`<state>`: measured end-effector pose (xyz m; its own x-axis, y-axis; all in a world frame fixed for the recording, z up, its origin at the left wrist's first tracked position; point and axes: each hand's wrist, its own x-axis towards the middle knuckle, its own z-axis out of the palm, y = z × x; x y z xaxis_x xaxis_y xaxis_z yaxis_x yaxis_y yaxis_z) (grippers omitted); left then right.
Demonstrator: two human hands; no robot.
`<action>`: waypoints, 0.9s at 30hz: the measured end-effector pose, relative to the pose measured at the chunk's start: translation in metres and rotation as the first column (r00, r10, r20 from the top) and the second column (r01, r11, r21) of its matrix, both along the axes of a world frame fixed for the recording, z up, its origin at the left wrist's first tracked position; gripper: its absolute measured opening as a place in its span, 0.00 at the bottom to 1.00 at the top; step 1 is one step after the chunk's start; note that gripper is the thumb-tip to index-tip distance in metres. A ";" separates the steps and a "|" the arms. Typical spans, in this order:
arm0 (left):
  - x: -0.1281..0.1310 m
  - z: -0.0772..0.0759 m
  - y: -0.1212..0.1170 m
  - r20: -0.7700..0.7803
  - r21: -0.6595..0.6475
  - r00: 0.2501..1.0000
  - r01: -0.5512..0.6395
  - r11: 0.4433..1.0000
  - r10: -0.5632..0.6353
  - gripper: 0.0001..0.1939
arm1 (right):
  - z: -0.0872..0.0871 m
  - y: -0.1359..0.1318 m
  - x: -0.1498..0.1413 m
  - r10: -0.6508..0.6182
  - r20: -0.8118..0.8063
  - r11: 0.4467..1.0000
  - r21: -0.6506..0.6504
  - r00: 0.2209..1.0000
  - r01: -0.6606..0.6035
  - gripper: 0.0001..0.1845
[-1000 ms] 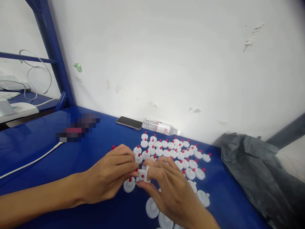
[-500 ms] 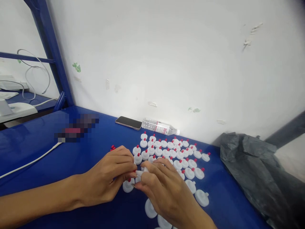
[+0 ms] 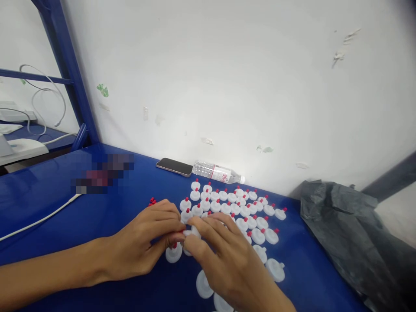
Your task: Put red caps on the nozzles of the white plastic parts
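My left hand (image 3: 152, 242) is closed in a pinch on a small red cap (image 3: 183, 229), mostly hidden by the fingertips. In my right hand (image 3: 224, 253) is a round white lid with a spout (image 3: 195, 231), gripped between thumb and fingers. The cap meets the lid's spout between the two hands; whether it is fully seated I cannot tell. Below my left fingertips lies a red-capped white lid (image 3: 173, 253). Many more red-capped lids (image 3: 225, 209) spread out behind my hands. On the right, an uncapped lid (image 3: 275, 269) shows its bare spout.
Loose red caps (image 3: 152, 201) lie behind my left hand. A phone (image 3: 174, 167) and a clear water bottle (image 3: 217, 172) rest along the wall. At the right is a dark plastic bag (image 3: 344, 234); a white cable (image 3: 42, 221) crosses the blue table (image 3: 130, 294) at left.
My right index finger and thumb have drawn closer around the white lid, and the lid has turned slightly. Both hands stay together at nearly the same spot.
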<state>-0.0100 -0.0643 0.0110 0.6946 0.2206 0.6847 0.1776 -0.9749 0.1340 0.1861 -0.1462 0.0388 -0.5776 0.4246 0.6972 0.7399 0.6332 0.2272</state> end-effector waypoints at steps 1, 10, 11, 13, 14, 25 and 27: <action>0.000 0.002 0.001 -0.010 -0.045 1.000 0.000 0.999 0.000 0.05 | -0.001 0.001 0.002 -0.012 -0.003 0.999 -0.036 1.000 0.012 0.14; -0.012 0.012 0.043 -0.041 0.020 0.957 -0.288 0.957 0.289 0.10 | -0.007 0.016 0.030 -0.141 -0.080 0.959 -0.257 0.987 0.116 0.07; -0.014 0.011 0.050 -0.063 0.030 0.939 -0.336 0.941 0.337 0.10 | -0.007 0.016 0.032 -0.144 -0.086 0.958 -0.262 0.986 0.117 0.07; -0.017 0.007 0.060 -0.129 0.052 0.896 -0.423 0.905 0.426 0.11 | -0.007 0.016 0.033 -0.144 -0.091 0.959 -0.259 0.985 0.116 0.06; -0.019 0.005 0.065 -0.173 0.066 0.867 -0.462 0.884 0.467 0.11 | -0.007 0.016 0.033 -0.142 -0.091 0.959 -0.259 0.986 0.114 0.06; -0.024 -0.006 0.071 -0.392 0.184 0.578 -0.713 0.677 0.716 0.08 | 0.002 0.013 0.039 -0.150 -0.086 0.943 -0.312 0.985 0.116 0.03; -0.023 -0.008 0.071 -0.409 0.222 0.517 -0.743 0.631 0.752 0.11 | 0.001 0.012 0.040 -0.139 -0.047 0.927 -0.357 0.989 0.113 0.03</action>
